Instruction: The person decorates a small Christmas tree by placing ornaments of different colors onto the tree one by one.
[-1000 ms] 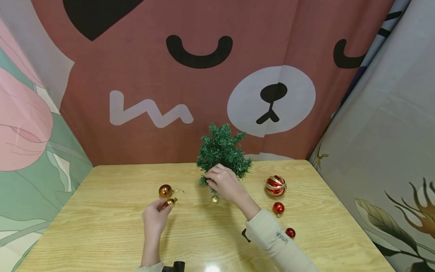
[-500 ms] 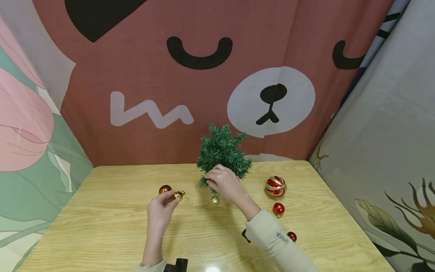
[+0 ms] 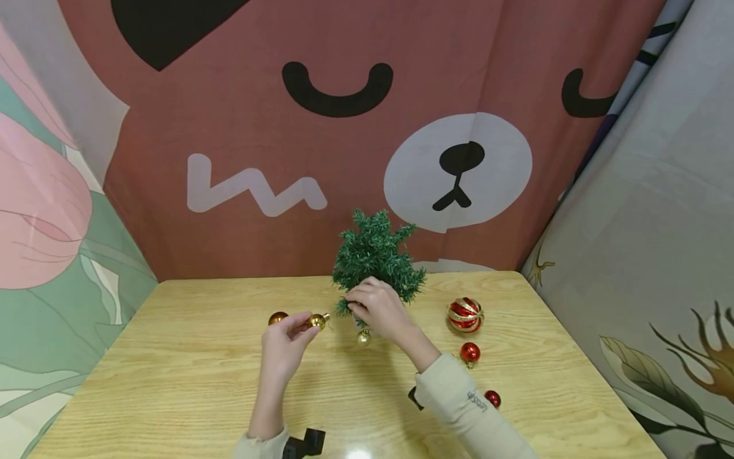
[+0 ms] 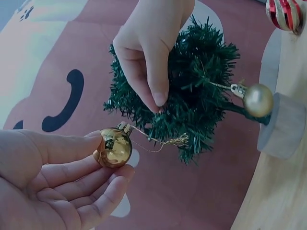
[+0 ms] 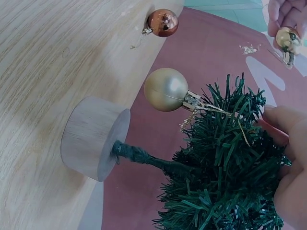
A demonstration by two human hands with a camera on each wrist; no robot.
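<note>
My left hand (image 3: 282, 349) pinches a shiny gold Christmas ball (image 4: 116, 149) between thumb and fingers, its cap and gold string pointing toward the tree. At the small artificial Christmas tree (image 3: 373, 248), my right hand (image 3: 380, 309) pinches a lower left branch with thumb and forefinger. A matte pale gold ball (image 5: 165, 89) hangs by its string from the low branches, close to the round wooden base (image 5: 91, 139). The held gold ball is left of the tree, short of the branches in the head view.
A copper-coloured ball (image 5: 163, 22) lies on the table (image 3: 172, 370), partly behind my left hand in the head view. On the right lie a striped red-and-gold ball (image 3: 465, 315), a red ball (image 3: 469, 352) and a smaller dark red ball (image 3: 492, 399). A printed curtain (image 3: 258, 242) hangs behind.
My left hand has lifted the gold ball away from beside the copper ball and carried it right, toward the tree. My right hand has stayed at the branch.
</note>
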